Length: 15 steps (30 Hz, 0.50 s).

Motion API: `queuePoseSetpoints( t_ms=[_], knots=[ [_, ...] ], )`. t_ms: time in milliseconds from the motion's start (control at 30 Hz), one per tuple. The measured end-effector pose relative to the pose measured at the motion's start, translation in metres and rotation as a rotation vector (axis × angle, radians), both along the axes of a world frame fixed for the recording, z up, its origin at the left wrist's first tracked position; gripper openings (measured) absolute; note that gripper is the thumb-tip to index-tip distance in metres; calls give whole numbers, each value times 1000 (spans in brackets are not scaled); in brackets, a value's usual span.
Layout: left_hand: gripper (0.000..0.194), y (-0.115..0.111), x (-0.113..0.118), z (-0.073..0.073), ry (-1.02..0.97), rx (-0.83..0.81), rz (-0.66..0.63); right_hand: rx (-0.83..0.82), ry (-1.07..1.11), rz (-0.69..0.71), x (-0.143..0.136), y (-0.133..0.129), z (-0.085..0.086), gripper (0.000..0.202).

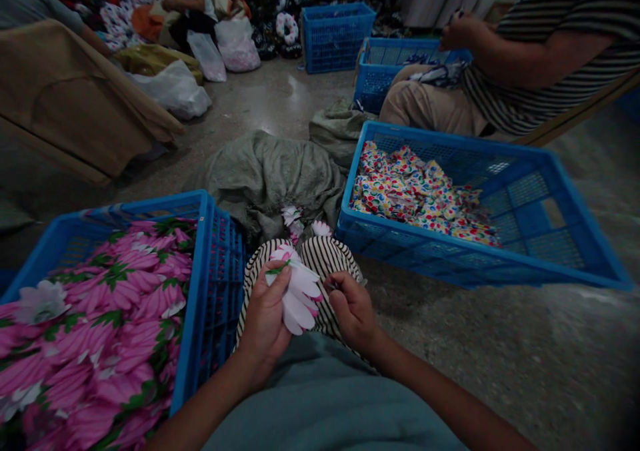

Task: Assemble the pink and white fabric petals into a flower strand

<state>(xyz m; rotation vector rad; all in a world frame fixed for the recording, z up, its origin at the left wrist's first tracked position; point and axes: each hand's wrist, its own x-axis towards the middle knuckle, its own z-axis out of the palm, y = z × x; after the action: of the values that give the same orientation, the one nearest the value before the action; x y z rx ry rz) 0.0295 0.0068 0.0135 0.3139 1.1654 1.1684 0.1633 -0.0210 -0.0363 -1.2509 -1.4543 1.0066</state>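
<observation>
My left hand (pixel 267 308) is closed on a fabric flower (pixel 299 298) with white and pink petals and a bit of green at its top, held over my lap. Close by on the right, my right hand (pixel 353 308) is curled, thumb and forefinger pinched together. Whatever sits in that pinch is too small and dark to make out. Two more pale pieces, a petal cluster (pixel 293 219) and a pink-white flower piece (pixel 321 228), lie just beyond my knees by the sack.
Pink and green fabric flowers (pixel 120 284) fill a blue crate (pixel 206 238) on my left. Another blue crate (pixel 565 204) on my right holds colourful printed pieces (pixel 415 191). A grey-green sack (pixel 270 171) lies ahead. A co-worker in stripes (pixel 545 58) sits at the right.
</observation>
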Motion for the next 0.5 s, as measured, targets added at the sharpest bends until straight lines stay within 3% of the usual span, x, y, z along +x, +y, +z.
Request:
queuePoseSetpoints(
  t_ms=[500],
  knots=[
    [22,0,3,-5,-104,-8,28,80,-90,26,-13,10,4,13]
  ],
)
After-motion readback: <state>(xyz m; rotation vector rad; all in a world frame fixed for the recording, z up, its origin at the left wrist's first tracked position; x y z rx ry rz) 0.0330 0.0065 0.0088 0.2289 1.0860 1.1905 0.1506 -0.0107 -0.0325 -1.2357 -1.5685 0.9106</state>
